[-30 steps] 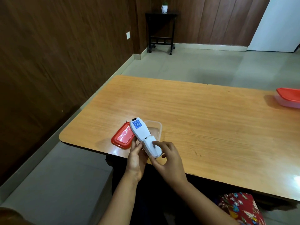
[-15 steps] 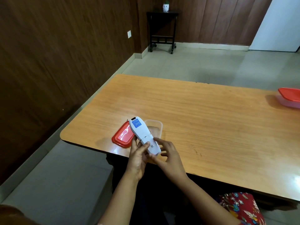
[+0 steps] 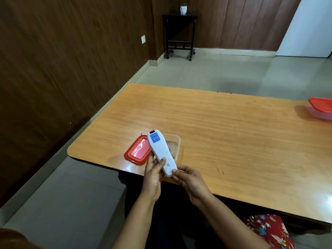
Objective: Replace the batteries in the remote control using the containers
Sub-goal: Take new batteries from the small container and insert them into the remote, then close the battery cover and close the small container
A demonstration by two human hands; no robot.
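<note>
Head view: left hand (image 3: 152,175) and right hand (image 3: 192,182) grip the remote (image 3: 159,150).

Soft, even light fills the room, fairly bright. Glare whitens the table (image 3: 233,141) along its near edge, at the far right and by the red lid (image 3: 137,152), which glints too. Shadows are faint. My wide lens bows the wall (image 3: 53,69) at left; everything looks sharp.
</note>
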